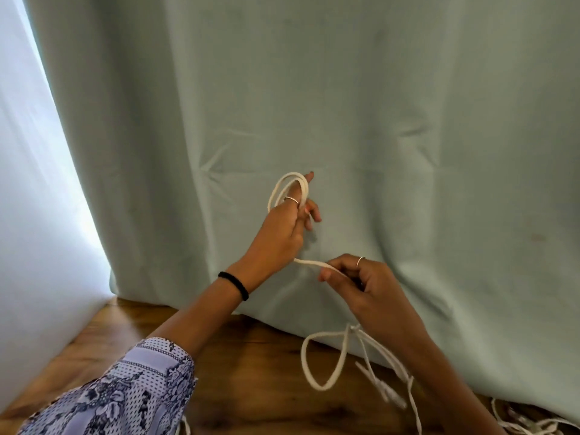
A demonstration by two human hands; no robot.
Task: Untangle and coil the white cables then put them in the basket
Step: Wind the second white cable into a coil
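Observation:
A white cable is wound in a small coil (292, 189) around the raised fingers of my left hand (282, 233), which is closed on it. From that hand the cable runs down and right to my right hand (357, 281), which pinches the strand between thumb and fingers. Below my right hand the same cable hangs in a loose loop (326, 359) with its ends dangling above the wooden floor. More white cables (533, 425) lie tangled at the bottom right corner. No basket is in view.
A pale green curtain (345, 105) hangs right behind my hands and reaches the wooden floor (251, 372). A white wall (37, 230) stands at the left. My patterned left sleeve (125, 394) fills the lower left.

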